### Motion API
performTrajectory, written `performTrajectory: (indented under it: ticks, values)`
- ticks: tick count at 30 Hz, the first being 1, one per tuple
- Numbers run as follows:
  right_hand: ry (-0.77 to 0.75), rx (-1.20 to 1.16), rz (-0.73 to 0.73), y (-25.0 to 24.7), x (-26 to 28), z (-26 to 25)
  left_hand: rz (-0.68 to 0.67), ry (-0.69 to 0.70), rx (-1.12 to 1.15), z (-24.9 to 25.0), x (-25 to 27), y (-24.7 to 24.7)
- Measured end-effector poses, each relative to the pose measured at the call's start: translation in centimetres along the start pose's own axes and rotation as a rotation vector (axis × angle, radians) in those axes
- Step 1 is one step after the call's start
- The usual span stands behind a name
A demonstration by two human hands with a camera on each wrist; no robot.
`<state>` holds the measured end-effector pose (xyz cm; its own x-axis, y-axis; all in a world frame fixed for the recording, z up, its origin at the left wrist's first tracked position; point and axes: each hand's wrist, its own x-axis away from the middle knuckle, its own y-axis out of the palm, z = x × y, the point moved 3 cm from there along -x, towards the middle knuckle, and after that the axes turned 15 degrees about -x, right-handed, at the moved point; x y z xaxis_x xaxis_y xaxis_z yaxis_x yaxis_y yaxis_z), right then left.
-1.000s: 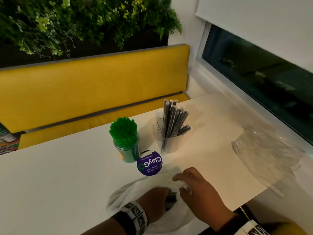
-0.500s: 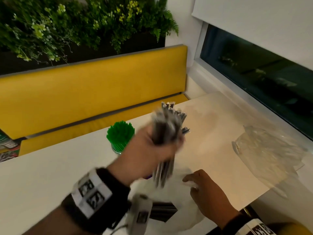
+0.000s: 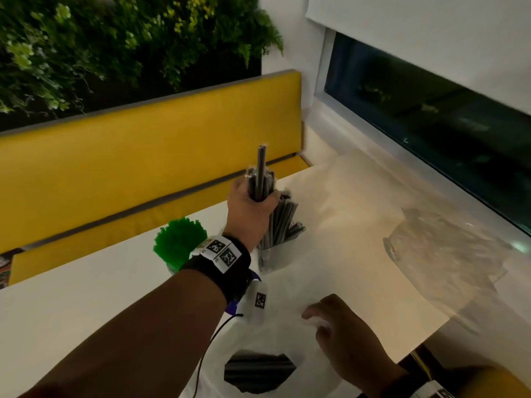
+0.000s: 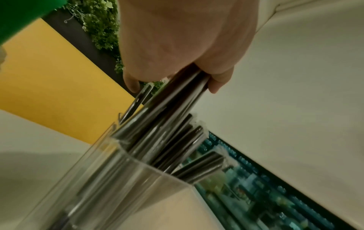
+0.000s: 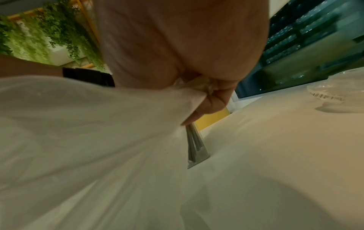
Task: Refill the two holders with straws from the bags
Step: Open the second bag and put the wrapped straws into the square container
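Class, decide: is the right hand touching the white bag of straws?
Touching. In the right wrist view, the right hand pinches a bunched fold of the white bag between its fingers.

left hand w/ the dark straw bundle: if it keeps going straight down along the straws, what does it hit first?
Likely the wrapped dark straws already standing in the clear holder. The left hand grips its bundle directly above them; the bundle's lower ends look already inside the rim, though depth is unclear.
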<state>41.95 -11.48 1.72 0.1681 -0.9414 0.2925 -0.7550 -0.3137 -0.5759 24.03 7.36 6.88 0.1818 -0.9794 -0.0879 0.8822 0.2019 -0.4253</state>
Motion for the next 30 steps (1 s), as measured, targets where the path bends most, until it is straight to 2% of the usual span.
performTrajectory:
  ticks: [3, 10, 16, 19, 25, 28, 30]
  values:
    - [-0.002, -0.005, -0.010, -0.1, -0.3, 0.0, -0.011, -0.022, -0.031, -0.7, 0.0, 0.9]
    - [-0.012, 0.005, -0.024, 0.0, -0.7, 0.2, 0.041, 0.000, 0.054, 2.1, -0.6, 0.3]
    - [-0.011, 0.005, -0.017, 0.5, -0.8, 0.3, 0.065, -0.054, 0.159, 0.5, -1.0, 1.0]
    - [-0.017, 0.003, -0.027, 0.8, -0.8, 0.2, 0.070, -0.050, 0.134, -0.3, -0.8, 1.4]
    - [-0.052, -0.011, -0.016, 0.8, -1.1, -0.2, -0.048, -0.005, -0.165, -4.7, 0.2, 2.3]
    - [-0.049, 0.006, -0.017, 0.4, -1.4, -0.7, -0.178, -0.016, -0.075, -5.8, 1.0, 1.5]
    - [-0.058, 0.022, -0.005, 0.0, -1.9, -1.2, -0.193, 0.009, -0.063, -5.5, 1.3, 0.2]
